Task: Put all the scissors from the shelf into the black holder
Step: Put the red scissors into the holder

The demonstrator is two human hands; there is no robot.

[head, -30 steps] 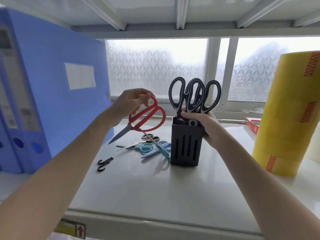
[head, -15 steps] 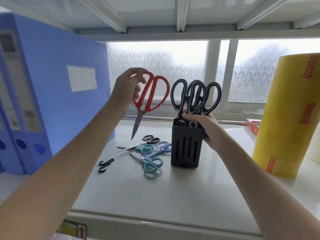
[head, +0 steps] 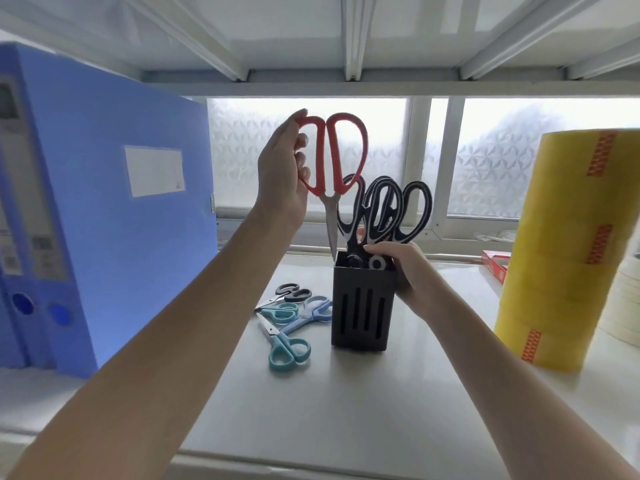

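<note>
Upright, the red scissors (head: pixel 330 161) hang with long axis vertical, handles at twelve o'clock, blade tip at six just at the black holder (head: pixel 362 306) rim. Left hand (head: pixel 282 174) pinches one loop; right hand (head: pixel 410 275) clasps the holder on the shelf (head: pixel 346 410).

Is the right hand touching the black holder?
Touching. The head view shows the right hand wrapped around the black holder at its upper right side, fingers on the rim with no gap, while the left hand holds the red scissors above it.
</note>
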